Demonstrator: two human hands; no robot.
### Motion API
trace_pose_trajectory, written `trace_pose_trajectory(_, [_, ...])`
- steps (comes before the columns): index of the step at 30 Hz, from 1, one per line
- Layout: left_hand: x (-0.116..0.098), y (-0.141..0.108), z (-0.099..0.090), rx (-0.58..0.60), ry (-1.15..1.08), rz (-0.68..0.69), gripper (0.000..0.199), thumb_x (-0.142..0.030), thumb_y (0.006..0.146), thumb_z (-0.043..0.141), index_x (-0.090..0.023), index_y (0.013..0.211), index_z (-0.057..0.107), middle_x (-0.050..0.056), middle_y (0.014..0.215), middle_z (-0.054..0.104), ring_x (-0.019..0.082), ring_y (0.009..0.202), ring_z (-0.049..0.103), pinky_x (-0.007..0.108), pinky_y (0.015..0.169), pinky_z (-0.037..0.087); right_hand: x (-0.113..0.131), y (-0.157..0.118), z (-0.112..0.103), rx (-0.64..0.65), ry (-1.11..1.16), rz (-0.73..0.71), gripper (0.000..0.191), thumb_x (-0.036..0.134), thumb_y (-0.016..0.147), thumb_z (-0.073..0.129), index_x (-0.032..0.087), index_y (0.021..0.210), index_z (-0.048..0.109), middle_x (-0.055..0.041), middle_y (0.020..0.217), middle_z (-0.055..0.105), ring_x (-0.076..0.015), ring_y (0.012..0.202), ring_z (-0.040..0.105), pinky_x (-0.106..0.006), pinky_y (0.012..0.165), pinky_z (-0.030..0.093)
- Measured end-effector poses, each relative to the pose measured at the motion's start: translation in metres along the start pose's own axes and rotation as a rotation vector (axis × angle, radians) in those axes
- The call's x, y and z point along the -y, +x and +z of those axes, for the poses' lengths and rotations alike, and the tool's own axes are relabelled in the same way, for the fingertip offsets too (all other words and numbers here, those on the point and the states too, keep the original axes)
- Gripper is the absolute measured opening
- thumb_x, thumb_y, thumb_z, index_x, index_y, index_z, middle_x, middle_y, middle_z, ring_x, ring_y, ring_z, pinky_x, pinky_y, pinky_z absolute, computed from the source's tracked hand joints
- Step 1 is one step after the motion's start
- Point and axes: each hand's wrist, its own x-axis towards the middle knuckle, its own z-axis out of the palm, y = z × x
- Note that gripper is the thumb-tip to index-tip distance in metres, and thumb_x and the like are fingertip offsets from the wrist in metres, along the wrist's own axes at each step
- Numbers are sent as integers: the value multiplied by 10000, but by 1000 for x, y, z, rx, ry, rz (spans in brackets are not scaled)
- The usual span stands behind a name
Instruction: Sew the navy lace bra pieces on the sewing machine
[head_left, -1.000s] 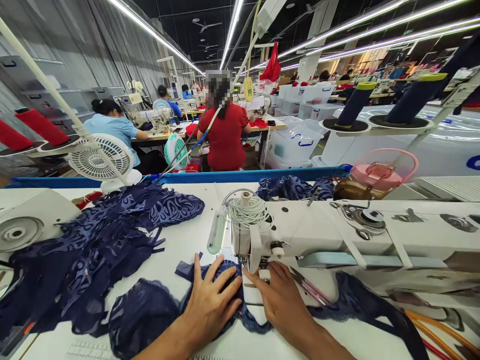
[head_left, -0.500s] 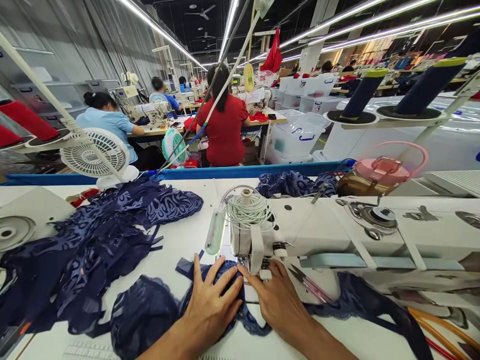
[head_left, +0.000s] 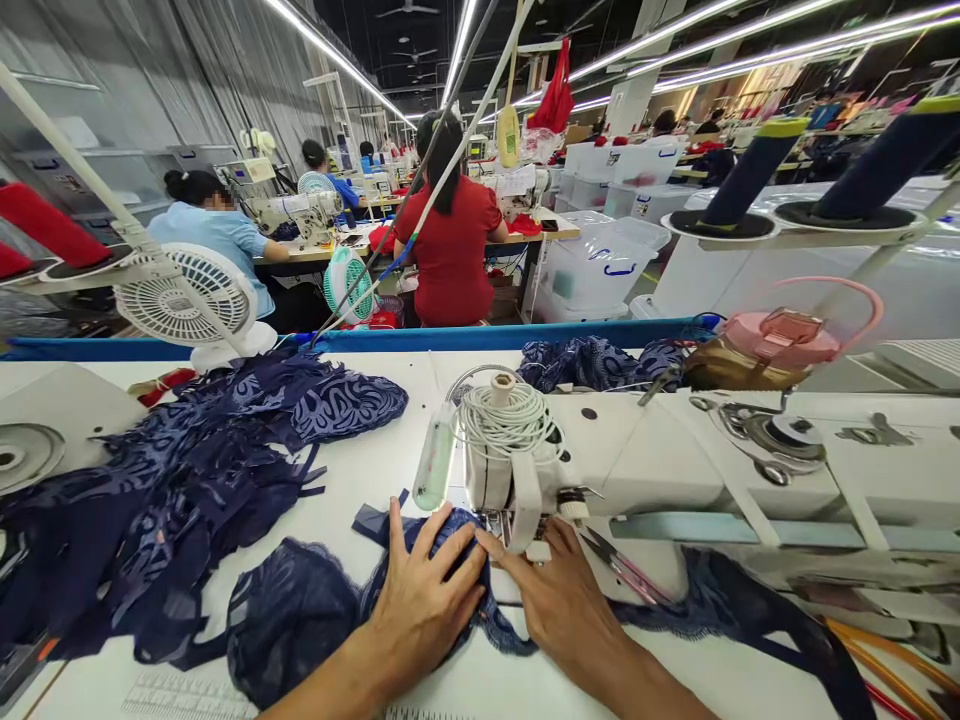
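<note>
A navy lace bra (head_left: pixel 292 620) lies across the sewing machine bed, one cup at the left and its band stretching off to the right. My left hand (head_left: pixel 424 585) rests flat on the fabric with fingers spread, left of the presser foot. My right hand (head_left: pixel 562 600) is beside the foot, its thumb stretched toward my left index finger and its other fingers forward, apart from the thumb. Their tips are partly hidden by the sewing machine head (head_left: pixel 491 480). Fabric under both palms is covered. Thread snips (head_left: pixel 626 570) with pink handles lie right of my right hand.
A heap of navy lace pieces (head_left: pixel 187 470) covers the left of the white table. Behind the machine lie more lace pieces (head_left: pixel 600 365) and a pink-lidded jug (head_left: pixel 780 340). A white fan (head_left: pixel 187 295) stands at the back left. Co-workers sit at machines beyond the blue edge.
The view has shifted slightly, so the machine and thread cones appear a little farther right. Both hands keep nearly the same pose on the fabric.
</note>
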Motion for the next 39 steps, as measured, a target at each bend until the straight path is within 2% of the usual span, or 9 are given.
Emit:
trace_pose_trajectory(6, [1,-2,0,23,19,8,323,-334,933,550,-287,1250,593,28,1277,634,308,1317,427,728,1098,-40,1,-3,13,69,-93,33,664,25,692,536,235,1321,567,-103,938,677,-281,954,551,-463,937,353])
trace_pose_trajectory(11, [4,-1,0,62,-13,1,331,-336,938,539,-279,1261,584,48,1305,618,329,1317,423,746,1083,8,1,-1,10,43,-86,46,643,17,666,539,237,1266,612,-104,953,676,-280,948,547,-462,920,361])
trace_pose_trajectory(13, [5,1,1,71,-32,-1,321,-333,946,527,-271,1256,583,43,1313,614,325,1325,413,740,1086,3,1,0,6,1,-33,60,568,8,681,518,238,1180,661,-103,991,665,-266,950,540,-443,906,376])
trace_pose_trajectory(16, [6,3,1,86,-54,-2,310,-328,956,510,-274,1254,579,26,1322,610,313,1337,400,724,1097,16,0,-1,3,-91,69,89,372,1,728,481,229,897,722,-89,903,641,-252,935,533,-421,869,397])
trace_pose_trajectory(18, [6,4,1,96,-61,4,313,-325,959,504,-275,1260,576,26,1324,608,309,1339,399,711,1104,47,-1,-2,4,-129,109,101,314,0,757,461,216,738,688,-81,832,615,-248,917,529,-419,850,403])
trace_pose_trajectory(20, [6,5,0,96,-58,6,320,-322,960,502,-272,1268,573,34,1320,611,308,1336,403,700,1105,81,-2,-2,5,-142,120,100,306,1,778,444,206,669,644,-77,822,603,-241,903,525,-418,837,405])
trace_pose_trajectory(28, [6,6,0,81,-68,-9,294,-309,964,503,-285,1247,577,20,1316,612,296,1326,420,711,1096,54,-4,-2,1,-162,132,81,244,94,899,425,197,789,618,-66,862,592,-226,844,528,-392,755,391])
trace_pose_trajectory(34, [5,6,-2,103,-84,-26,303,-316,968,491,-281,1259,571,36,1316,611,309,1334,407,724,1085,60,-8,-5,-6,-190,130,93,136,205,943,454,208,1006,575,-90,1011,625,-256,943,579,-411,811,408])
trace_pose_trajectory(39, [5,7,-3,140,-50,-8,309,-274,970,466,-255,1258,579,68,1314,608,321,1329,407,737,1075,75,-11,4,-11,-265,117,102,208,143,943,368,202,956,566,-61,828,631,-221,779,584,-338,656,414])
